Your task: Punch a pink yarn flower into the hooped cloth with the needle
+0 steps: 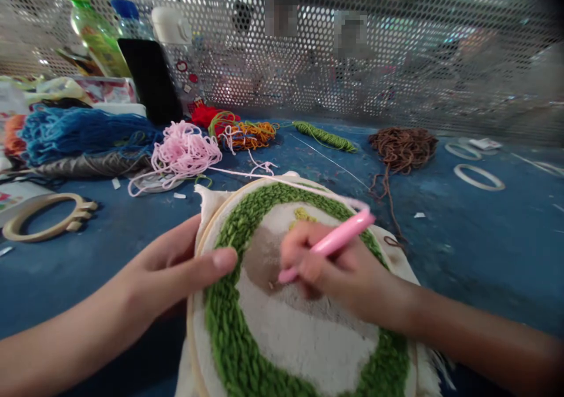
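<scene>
The hoop (191, 333) tilts over the blue table (480, 250). The left hand (163, 276) pinches its left edge, thumb on top. The right hand (348, 279) pinches a pink pen (339, 234) above it. Past the hoop lies yarn (187, 150), then a wall (273, 74) full of holes. White rings (482, 186) lie right of the hoop.
</scene>
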Available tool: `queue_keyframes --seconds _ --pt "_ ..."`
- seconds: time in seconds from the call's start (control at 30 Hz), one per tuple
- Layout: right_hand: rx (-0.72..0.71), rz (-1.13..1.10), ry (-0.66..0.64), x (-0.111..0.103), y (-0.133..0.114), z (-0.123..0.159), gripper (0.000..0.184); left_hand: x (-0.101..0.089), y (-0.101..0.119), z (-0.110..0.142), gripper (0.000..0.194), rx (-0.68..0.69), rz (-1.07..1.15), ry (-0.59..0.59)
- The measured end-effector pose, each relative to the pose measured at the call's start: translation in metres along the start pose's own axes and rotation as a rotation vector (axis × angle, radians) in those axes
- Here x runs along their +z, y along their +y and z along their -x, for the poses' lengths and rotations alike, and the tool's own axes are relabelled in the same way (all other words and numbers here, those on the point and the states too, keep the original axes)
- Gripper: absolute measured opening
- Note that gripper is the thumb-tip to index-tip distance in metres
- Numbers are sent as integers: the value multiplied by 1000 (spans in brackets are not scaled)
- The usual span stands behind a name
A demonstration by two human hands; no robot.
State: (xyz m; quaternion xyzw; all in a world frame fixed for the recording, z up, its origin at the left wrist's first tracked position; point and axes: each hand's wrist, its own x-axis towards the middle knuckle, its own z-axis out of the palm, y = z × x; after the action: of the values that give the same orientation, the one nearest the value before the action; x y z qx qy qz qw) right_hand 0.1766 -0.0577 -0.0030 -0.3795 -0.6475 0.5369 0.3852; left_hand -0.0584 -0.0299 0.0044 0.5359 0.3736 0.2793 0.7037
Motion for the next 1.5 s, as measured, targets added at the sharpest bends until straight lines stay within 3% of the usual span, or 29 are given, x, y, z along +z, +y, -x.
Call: queue_keyframes --seconds 0.1,0.27,0.43,0.57,0.7,0.77,0.93,1.07,1.2,1.33,1.5 --pt "-23 147 -134 1 0 0 11 1 -5 5 50 -75 90 -61" --pt "109 -301 137 -3 6 -6 32 -2 -5 -4 56 -69 62 -64" --pt "94 -356 225 -7 10 -8 35 -2 -5 -5 68 -53 18 -17" --pt "78 -229 125 -5 6 -4 30 0 -9 1 68 -6 13 4" --pt "-29 164 -110 -1 1 -1 16 4 -10 1 67 15 42 -21" --pt "-48 254 -135 1 0 -1 14 4 -10 0 65 10 42 -21" --pt "52 -192 122 -1 5 -6 31 1 -7 -3 58 21 -17 -14" --pt "41 -293 257 -5 8 -9 33 0 -5 -4 52 45 -72 -21" --pt "40 -316 283 -6 9 -10 33 2 -4 -5 51 50 -82 15" --pt "44 -198 172 -2 4 -7 30 3 -6 -4 55 39 -41 -23" --pt "-76 222 -188 4 -5 1 7 3 -7 -2 62 82 -41 -44"
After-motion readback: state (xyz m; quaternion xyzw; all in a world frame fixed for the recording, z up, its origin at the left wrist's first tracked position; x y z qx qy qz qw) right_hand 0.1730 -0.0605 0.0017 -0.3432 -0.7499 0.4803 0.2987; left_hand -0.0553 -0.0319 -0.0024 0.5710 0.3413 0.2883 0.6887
